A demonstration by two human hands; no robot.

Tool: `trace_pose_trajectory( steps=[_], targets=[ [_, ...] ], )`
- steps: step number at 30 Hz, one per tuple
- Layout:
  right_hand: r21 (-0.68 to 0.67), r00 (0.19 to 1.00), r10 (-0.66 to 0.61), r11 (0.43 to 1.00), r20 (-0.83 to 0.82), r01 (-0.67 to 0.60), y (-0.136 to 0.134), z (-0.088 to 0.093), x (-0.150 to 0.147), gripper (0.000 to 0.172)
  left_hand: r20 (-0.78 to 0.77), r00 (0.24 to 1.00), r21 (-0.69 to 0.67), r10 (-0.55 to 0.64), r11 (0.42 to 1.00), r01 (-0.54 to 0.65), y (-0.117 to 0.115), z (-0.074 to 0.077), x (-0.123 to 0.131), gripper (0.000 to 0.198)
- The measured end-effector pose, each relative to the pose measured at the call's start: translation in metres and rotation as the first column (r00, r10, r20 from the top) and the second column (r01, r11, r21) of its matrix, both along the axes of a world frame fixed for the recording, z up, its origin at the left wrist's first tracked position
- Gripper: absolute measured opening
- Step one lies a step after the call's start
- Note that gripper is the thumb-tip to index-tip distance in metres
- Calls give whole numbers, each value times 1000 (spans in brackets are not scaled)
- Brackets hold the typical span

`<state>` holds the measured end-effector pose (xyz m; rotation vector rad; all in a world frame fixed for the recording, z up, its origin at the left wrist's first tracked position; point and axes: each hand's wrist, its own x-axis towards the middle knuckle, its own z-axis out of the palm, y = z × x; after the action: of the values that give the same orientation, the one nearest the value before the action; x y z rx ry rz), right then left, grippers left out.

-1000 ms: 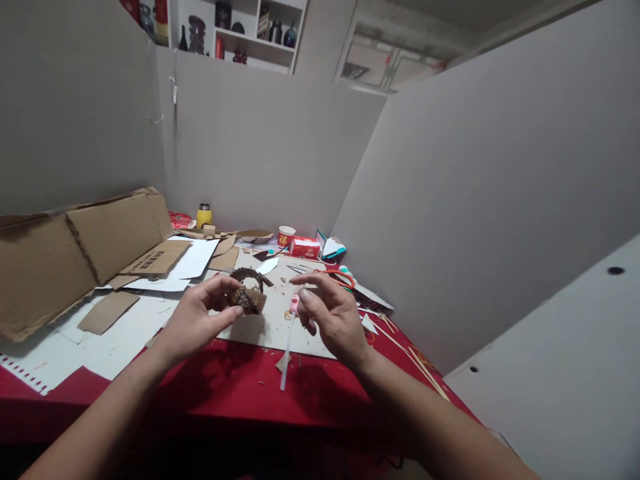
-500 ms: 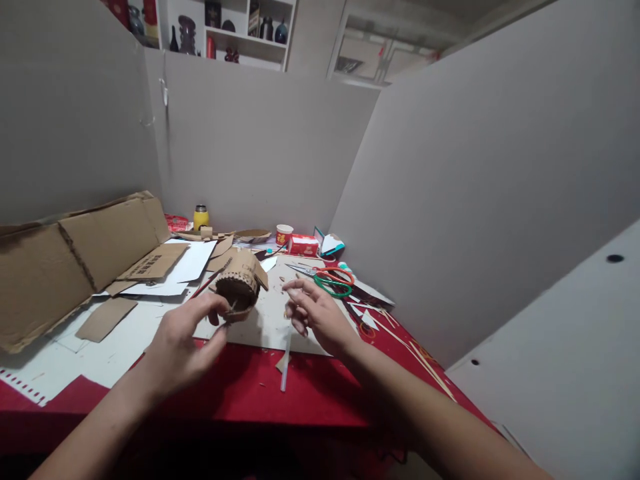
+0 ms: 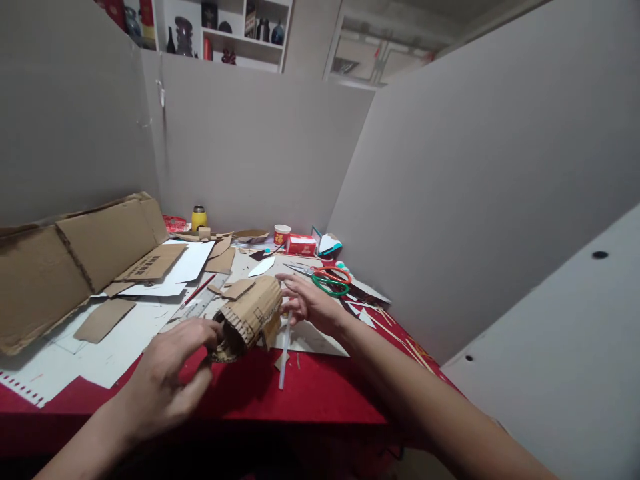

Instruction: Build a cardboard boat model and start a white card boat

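Cardboard tube (image 3: 260, 305) between pencil (image 3: 200, 291) and scissors (image 3: 331, 286), cup (image 3: 282, 235) and bottle (image 3: 199, 219) behind

Looks like a craft workstation in a walled-off booth; grey partitions (image 3: 255, 147) box in a table under red cloth (image 3: 310, 403); scissors (image 3: 316, 272), a pencil (image 3: 199, 290), cut cardboard flaps (image 3: 110, 240), thin strips (image 3: 407, 347) and a cardboard tube (image 3: 260, 307) all say handwork; from here I see white shelving (image 3: 240, 37) with dark vases (image 3: 184, 37) past the back panel; can't tell if the wider room is home, shop or office.
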<state>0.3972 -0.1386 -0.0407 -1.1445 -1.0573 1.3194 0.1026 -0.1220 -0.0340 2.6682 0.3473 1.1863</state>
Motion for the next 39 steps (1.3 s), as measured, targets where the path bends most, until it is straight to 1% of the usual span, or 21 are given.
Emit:
trace_pose_trajectory(
  steps=[1,4,6,11,15,17,19,21,22,25,26,27,28,30,33,37,39],
  targets=[
    [-8,999,35,999,-3,-35,0,0,1,44,-3,1000,-28,2,1000,-2,-1,1,-2,36],
    [-24,979,202,979,-29,-202,0,2,4,43,-1,1000,-123,17,992,-17,-1,3,-6,33],
    [-32,961,272,961,-58,-274,-1,3,5,41,10,999,-181,41,983,-38,1,3,-7,30],
    [0,944,294,955,-148,-297,-7,5,6,39,30,991,-327,129,938,-113,14,3,-10,19],
    [11,926,347,937,-149,-350,-13,10,5,46,66,989,-469,131,879,-86,28,2,-10,13],
    [-5,920,366,929,-138,-370,-15,13,5,50,118,986,-571,118,820,-30,35,2,-8,10],
    [-35,922,362,928,-135,-370,-17,16,2,54,214,970,-675,120,736,58,42,3,-4,9],
    [-61,929,340,934,-144,-351,-19,16,-2,56,301,941,-758,158,639,135,49,4,2,15],
    [-69,933,325,939,-155,-338,-20,15,-4,56,323,927,-795,191,586,156,53,4,6,20],
    [-95,950,250,958,-186,-271,-24,9,-15,56,322,898,-896,299,403,186,67,6,20,35],
    [-111,956,221,963,-192,-244,-25,7,-19,56,316,892,-915,323,354,195,72,7,25,38],
    [-129,963,184,969,-198,-212,-27,5,-23,56,310,889,-926,338,318,202,77,8,29,41],
    [-147,968,144,973,-204,-176,-29,4,-27,54,306,887,-933,345,293,208,82,9,34,43],
    [-178,974,74,977,-213,-114,-32,2,-34,51,302,889,-940,344,265,217,91,11,42,43],
    [-188,975,6,981,-222,-49,-34,3,-42,44,296,899,-948,324,213,236,102,11,57,31],
    [-185,970,-72,982,-233,28,-35,0,-45,38,261,915,-963,308,151,224,113,2,74,20],
    [-204,967,-112,977,-230,64,-35,-3,-45,39,230,926,-971,301,128,200,118,-5,80,17]
  ],
)
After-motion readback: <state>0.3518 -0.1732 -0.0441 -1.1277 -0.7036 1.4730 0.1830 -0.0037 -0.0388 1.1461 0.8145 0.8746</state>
